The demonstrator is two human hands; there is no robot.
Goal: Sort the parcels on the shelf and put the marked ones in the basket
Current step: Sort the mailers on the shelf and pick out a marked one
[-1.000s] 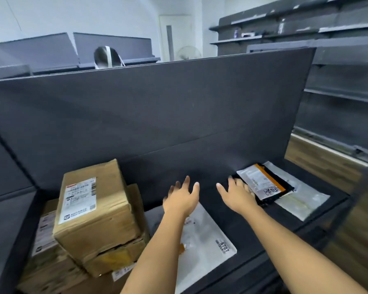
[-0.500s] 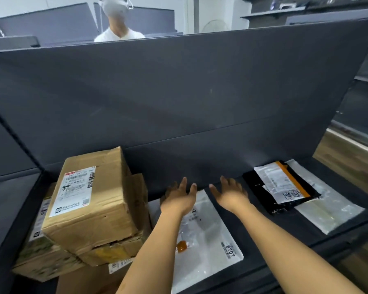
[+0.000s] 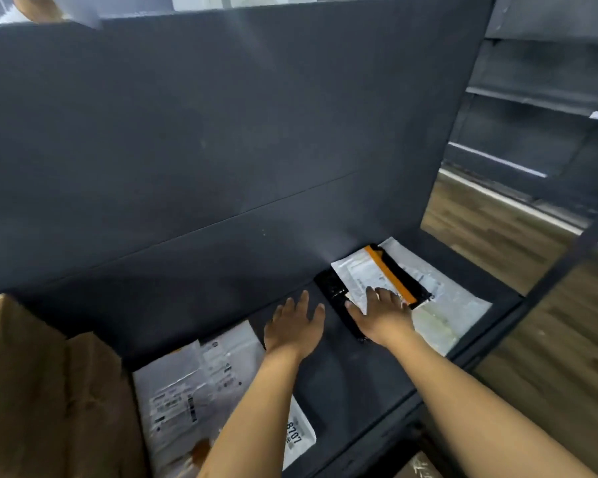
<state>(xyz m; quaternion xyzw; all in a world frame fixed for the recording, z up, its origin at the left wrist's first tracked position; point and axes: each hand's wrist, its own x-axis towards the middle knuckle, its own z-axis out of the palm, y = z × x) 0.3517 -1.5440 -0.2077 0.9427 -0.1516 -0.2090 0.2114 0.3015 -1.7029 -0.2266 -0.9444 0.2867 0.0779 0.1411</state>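
A black parcel (image 3: 332, 286) with a white label and an orange stripe lies at the right of the dark shelf (image 3: 356, 377), on top of a flat white mailer (image 3: 460, 305). My right hand (image 3: 382, 315) rests flat on the black parcel's near end, fingers spread. My left hand (image 3: 296, 326) hovers open over bare shelf just left of it, holding nothing. A white mailer marked 8707 (image 3: 201, 395) lies under my left forearm. Brown cardboard boxes (image 3: 49, 391) are stacked at the far left. No basket is in view.
The shelf's tall dark back panel (image 3: 221, 132) rises right behind the parcels. A dark upright post (image 3: 573, 250) stands at the right, with wooden floor (image 3: 518, 243) and other grey shelving (image 3: 549, 74) beyond. Part of another person shows at the top left.
Both hands have moved right along the shelf. My right hand now lies on the black parcel; before, it hovered left of it. The view has tilted down and right.
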